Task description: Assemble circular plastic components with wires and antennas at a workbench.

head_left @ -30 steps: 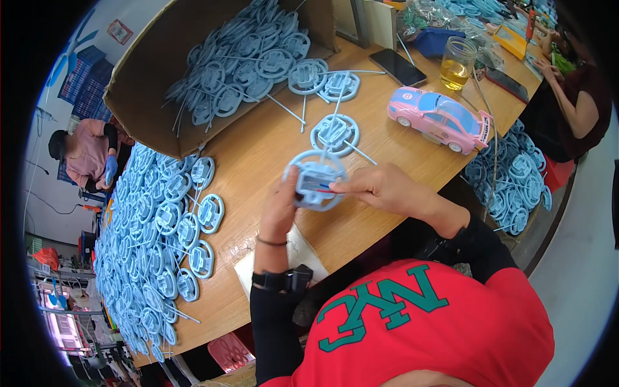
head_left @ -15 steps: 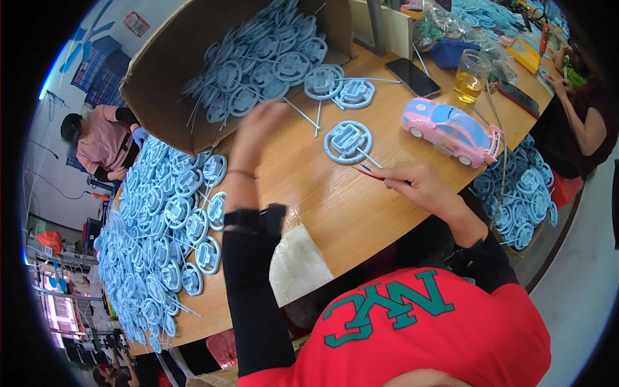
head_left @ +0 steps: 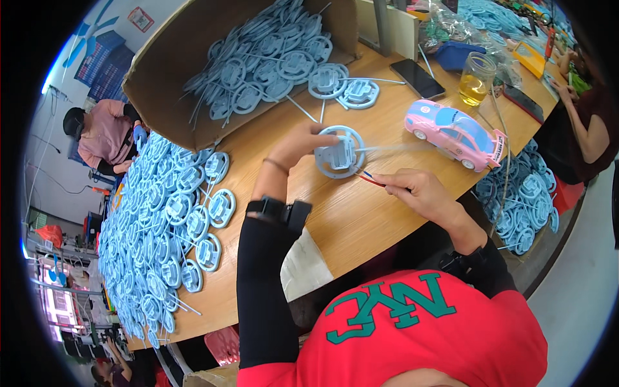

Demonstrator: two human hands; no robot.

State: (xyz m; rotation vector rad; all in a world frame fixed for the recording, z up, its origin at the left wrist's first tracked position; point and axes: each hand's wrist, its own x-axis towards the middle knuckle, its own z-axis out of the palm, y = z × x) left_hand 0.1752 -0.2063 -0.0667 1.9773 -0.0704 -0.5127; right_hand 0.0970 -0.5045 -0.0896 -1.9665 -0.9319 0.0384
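My left hand grips the left rim of a light blue ring-shaped plastic part with a raised housing in its middle. The part is over the wooden table in front of me, and its thin rod, smeared by motion, points right. My right hand is closed on a thin, partly red tool, whose exact kind I cannot make out. The tip reaches toward the part's lower right edge; whether it touches is unclear. Two more blue ring parts lie beyond, by the mouth of a cardboard box.
The cardboard box holds many similar parts, and a large pile covers the table's left. To the right are a pink toy car, a phone and a glass of yellow liquid. Co-workers sit at both sides.
My left hand has come from beside the box down to the ring part and taken hold of it. The part has turned, its rod swinging to the right. My right hand stays nearly in place.
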